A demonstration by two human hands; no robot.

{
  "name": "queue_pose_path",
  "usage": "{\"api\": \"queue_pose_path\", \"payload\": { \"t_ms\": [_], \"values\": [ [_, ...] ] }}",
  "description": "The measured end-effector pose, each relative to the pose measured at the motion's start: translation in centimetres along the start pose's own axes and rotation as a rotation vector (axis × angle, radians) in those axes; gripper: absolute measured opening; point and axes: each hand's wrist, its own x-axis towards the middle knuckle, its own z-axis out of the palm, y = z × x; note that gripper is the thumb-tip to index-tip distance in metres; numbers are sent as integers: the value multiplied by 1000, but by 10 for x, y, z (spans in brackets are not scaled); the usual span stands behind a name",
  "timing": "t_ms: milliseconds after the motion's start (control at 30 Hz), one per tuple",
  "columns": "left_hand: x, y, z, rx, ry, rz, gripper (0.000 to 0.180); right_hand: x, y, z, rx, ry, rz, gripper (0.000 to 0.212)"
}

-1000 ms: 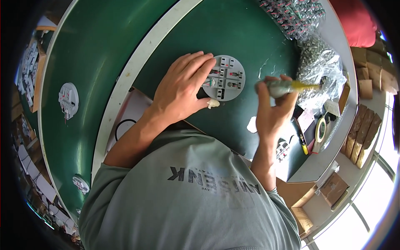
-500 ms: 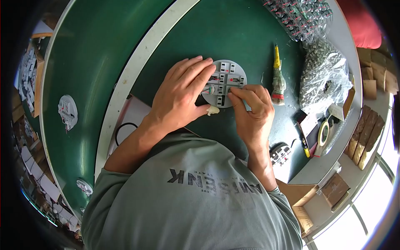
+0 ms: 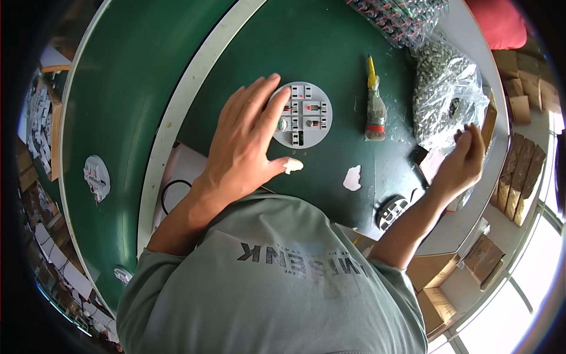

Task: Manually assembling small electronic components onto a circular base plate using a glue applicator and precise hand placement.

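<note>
A round light-grey plastic plate [image 3: 321,118] lies on the green table in front of me. White sockets, red bits and small dark parts sit in its grid of compartments. My left hand [image 3: 243,135] is open over the plate's left edge, fingers spread and partly hiding it. A cream-coloured wrap [image 3: 292,166] covers its thumb tip. My right hand [image 3: 463,162] is off to the right, beside a clear plastic bag [image 3: 445,88] full of small grey metallic parts. Its fingertips are pinched together by the bag's lower edge; a small dark thing shows there, too small to name.
A brush with a yellow tip [image 3: 375,109] lies between plate and bag. Another bag [image 3: 407,20] holds dark parts with red bits. A second round plate [image 3: 393,211] sits near my right forearm. On the left, a green conveyor belt [image 3: 127,147] carries another plate [image 3: 96,178].
My right hand has left the plate and moved right to the bag of metallic parts. A small round part now shows in the plate's right compartment. My left hand's fingers have spread slightly.
</note>
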Motion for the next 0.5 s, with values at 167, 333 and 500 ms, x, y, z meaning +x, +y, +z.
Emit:
{"api": "queue_pose_path", "payload": {
  "t_ms": [167, 333, 500],
  "values": [
    [25, 6, 10, 77, -134, 2, 121, 82, 87, 24, -222, -318, -168, 31],
    [34, -6, 22, 1, -161, 26, 118, 94, 102, 68, -639, -355, -281, 31],
    [44, -5, 12, -82, -96, 75, 94, 86, 107, 79, -326, -140, -168, 31]
  ]
}}
